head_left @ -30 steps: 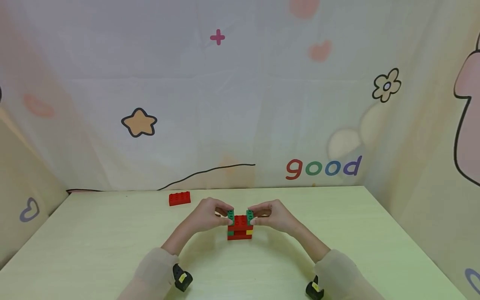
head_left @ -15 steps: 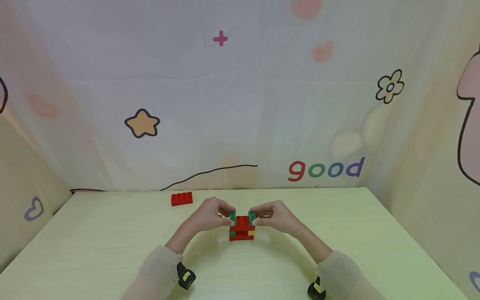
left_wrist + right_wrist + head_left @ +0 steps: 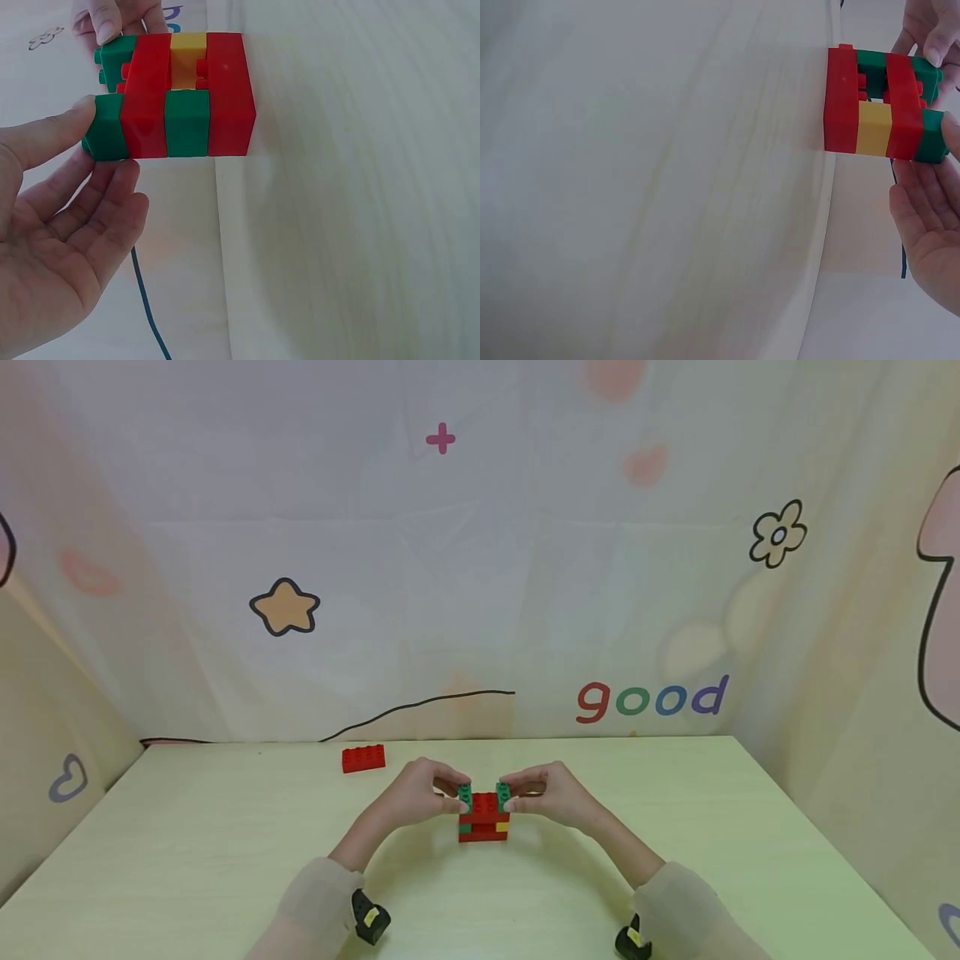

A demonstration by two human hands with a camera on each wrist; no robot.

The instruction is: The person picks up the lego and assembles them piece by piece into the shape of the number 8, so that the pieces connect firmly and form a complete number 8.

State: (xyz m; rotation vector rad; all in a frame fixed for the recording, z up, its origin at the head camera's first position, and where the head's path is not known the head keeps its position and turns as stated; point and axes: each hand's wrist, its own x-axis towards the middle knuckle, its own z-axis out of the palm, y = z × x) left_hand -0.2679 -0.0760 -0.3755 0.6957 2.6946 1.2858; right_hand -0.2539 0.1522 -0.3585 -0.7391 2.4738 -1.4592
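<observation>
A stack of building bricks stands on the table. Its lower red brick (image 3: 232,94) carries a green brick (image 3: 187,124) on the left and a yellow brick (image 3: 874,128) on the right, with an upper red brick (image 3: 484,817) across them. On top, at either end, sits a small green brick. My left hand (image 3: 417,791) pinches the left top green brick (image 3: 109,127) between thumb and fingers. The right top green brick (image 3: 931,136) is pinched by my right hand (image 3: 557,793). Both top bricks appear seated against the upper red brick, with its studs showing between them.
A loose red brick (image 3: 363,758) lies near the back edge of the pale table (image 3: 225,827), left of the stack. Behind the table hangs a printed cloth (image 3: 375,568). Black wrist devices sit at both cuffs.
The whole view shifts slightly to the side between the first two frames. Both hands keep their pinch on the top green bricks, and the stack stays as it was.
</observation>
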